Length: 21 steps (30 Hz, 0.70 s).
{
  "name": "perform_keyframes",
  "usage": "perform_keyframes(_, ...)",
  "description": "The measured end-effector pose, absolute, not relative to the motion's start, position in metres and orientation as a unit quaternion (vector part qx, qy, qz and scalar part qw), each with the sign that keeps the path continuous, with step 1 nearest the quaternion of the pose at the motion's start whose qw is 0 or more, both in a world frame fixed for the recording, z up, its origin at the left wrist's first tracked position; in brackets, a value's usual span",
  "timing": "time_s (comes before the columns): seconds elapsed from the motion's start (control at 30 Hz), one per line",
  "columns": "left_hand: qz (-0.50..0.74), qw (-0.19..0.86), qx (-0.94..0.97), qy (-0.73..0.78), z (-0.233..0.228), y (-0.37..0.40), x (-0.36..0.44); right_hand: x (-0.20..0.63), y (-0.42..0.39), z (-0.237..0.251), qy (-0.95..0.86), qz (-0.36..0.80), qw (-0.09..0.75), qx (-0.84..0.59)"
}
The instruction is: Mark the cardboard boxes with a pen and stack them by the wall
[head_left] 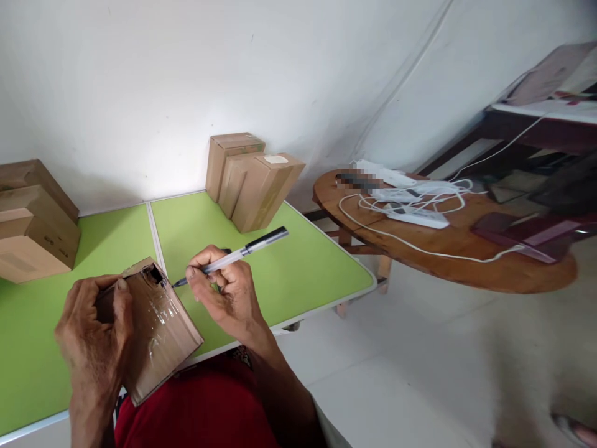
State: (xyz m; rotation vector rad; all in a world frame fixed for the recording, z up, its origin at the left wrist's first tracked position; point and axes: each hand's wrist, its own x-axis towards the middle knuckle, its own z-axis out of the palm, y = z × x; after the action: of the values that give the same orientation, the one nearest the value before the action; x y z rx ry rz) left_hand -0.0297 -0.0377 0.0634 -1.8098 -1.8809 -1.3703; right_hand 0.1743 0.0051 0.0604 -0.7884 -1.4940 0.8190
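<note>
Cardboard box [158, 330]: small and brown, with clear tape shining across its upper face; it is held tilted over the near edge of the counter, its far top corner torn open.
Left hand [96, 336]: wrapped round the left side of the cardboard box, the fingers closed on it and the thumb pressed near the torn corner.
Right hand [224, 292]: just right of the box, the fingers pinched together on a pen.
Pen [233, 255]: clear barrel with a dark cap end pointing far and right; its tip is aimed at the torn corner of the box, and whether it touches cannot be told.
Counter [308, 267]: green top with a pale rim and a seam running from near to far.
Standing boxes [254, 180]: three brown cartons set upright side by side at the far edge, against the white wall.
Stacked boxes [32, 218]: more brown cartons piled at the far left.
Round table [443, 249]: wooden, to the right and apart from the counter, carrying white power strips [410, 205] and loose white cable.
Red cloth [205, 404]: seen below the hands, on the person's lap.
</note>
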Motion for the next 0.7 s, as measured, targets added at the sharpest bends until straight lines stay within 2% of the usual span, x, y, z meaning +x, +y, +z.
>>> perform_keyframes(0.1, -0.463, 0.101, -0.613, -0.632, 0.063, -0.038, -0.030, 0.176, 0.017, 0.049, -0.604, 0.328, 0.624, -0.372)
perform_keyframes(0.17, -0.463, 0.104, -0.614, -0.631, 0.062, -0.037, -0.030, 0.177, 0.028, 0.037, -0.603, 0.324, 0.595, -0.420)
perform_keyframes(0.23, -0.462, 0.108, -0.613, -0.631, 0.060, -0.035, -0.031, 0.174, 0.040, 0.024, -0.650, 0.314, 0.478, -0.501)
perform_keyframes(0.33, -0.465, 0.114, -0.612, -0.630, 0.059, -0.034, -0.032, 0.160, 0.055, 0.002, -0.699, 0.267, 0.233, -0.621)
perform_keyframes(0.4, -0.465, 0.119, -0.616, -0.624, 0.059, -0.033, -0.032, 0.148, 0.060, -0.012, -0.696, 0.255, 0.149, -0.655)
perform_keyframes(0.57, -0.467, 0.122, -0.617, -0.621, 0.059, -0.038, -0.031, 0.131, 0.066, -0.039, -0.687, 0.275, 0.085, -0.667)
perform_keyframes(0.7, -0.473, 0.126, -0.623, -0.610, 0.056, -0.042, -0.029, 0.131, 0.066, -0.044, -0.679, 0.288, 0.072, -0.671)
